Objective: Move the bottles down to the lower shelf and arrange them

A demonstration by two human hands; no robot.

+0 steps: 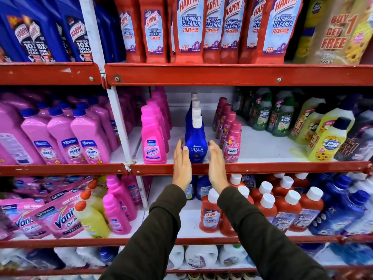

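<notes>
Dark sleeves come in closest, both hands up at the middle shelf. Left hand and right hand are flat and wide apart, palms facing, either side of the front Ujala bottle, holding nothing. Looks like fingertips are just touching its sides, tbh hard to tell.

Risks imo: more blue bottles queue right behind it, so a sloppy pull could topple the row. Vanish bottle sits just outside the left grip, Comfort bottle just outside the right, easy to knock w/ knuckles. Lower shelf below the wrists is crowded, red Harpic bottles could get bumped on the way down.
</notes>
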